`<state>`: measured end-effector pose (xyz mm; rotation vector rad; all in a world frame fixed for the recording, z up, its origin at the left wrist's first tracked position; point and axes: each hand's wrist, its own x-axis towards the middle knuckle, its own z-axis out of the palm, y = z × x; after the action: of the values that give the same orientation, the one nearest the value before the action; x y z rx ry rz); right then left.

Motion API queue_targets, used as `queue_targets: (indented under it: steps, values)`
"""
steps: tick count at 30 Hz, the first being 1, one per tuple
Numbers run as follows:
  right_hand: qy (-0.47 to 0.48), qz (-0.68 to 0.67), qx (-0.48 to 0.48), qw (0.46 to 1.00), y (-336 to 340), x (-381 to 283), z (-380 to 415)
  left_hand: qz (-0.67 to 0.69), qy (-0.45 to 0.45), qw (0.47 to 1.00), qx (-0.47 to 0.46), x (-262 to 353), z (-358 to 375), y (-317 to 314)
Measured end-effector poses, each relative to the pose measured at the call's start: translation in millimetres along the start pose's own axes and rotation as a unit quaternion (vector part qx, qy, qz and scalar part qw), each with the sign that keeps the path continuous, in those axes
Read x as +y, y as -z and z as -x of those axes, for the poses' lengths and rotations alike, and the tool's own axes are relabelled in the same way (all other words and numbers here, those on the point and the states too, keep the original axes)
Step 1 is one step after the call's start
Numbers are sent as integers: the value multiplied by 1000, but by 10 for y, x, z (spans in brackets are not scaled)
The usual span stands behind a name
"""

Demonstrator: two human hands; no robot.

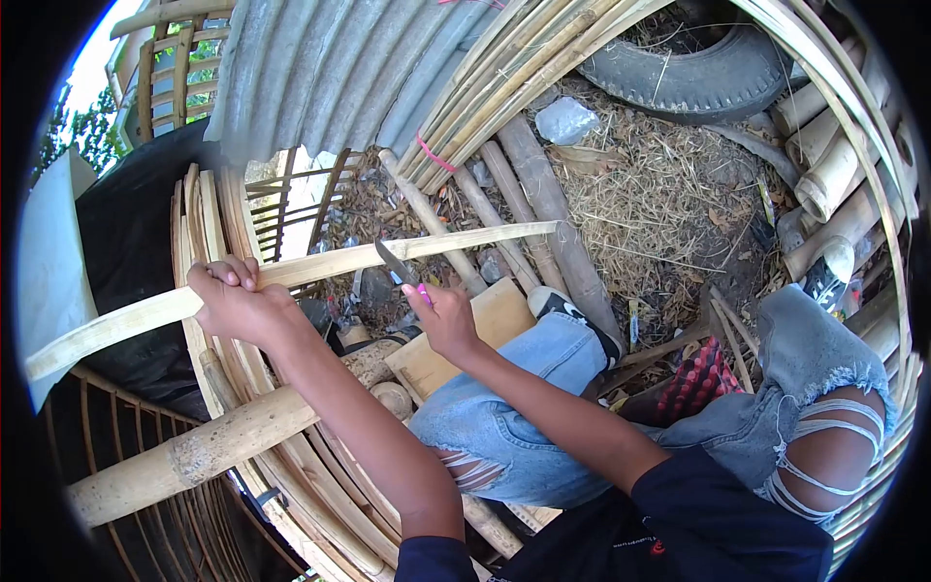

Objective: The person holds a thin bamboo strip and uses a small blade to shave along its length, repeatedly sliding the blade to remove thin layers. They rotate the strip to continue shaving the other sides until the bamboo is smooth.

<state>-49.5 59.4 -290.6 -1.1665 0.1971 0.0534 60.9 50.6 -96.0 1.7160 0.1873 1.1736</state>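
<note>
A long, pale bamboo strip [335,262] runs from the left edge to the upper middle, slightly bowed. My left hand [238,299] is wrapped round it left of centre. My right hand [444,315] grips a knife [392,260] with a pink part on its handle. The knife's dark blade points up and left and lies at the strip's lower edge; whether it cuts into the wood cannot be made out. Beneath my left forearm a thick bamboo pole [228,441] crosses a stack of split strips [335,475].
Corrugated metal sheet [310,73] stands at the top, beside a tied bundle of strips [514,73]. A tire [689,82] lies on straw-covered ground [640,194]. Bamboo poles [824,184] are piled at the right. A wooden block [465,335] sits by my shoe [582,325].
</note>
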Motion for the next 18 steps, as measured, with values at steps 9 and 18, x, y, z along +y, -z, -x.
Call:
queue_targets:
  steps: [9, 18]
  values:
    - [-190, -77, 134, 969, 157, 353, -181, -3, -10, 1000, -14, 151, 164, -126]
    - [-131, -74, 68, 986, 349, 174, -230, -13, -4, 1000, -14, 166, 212, -127]
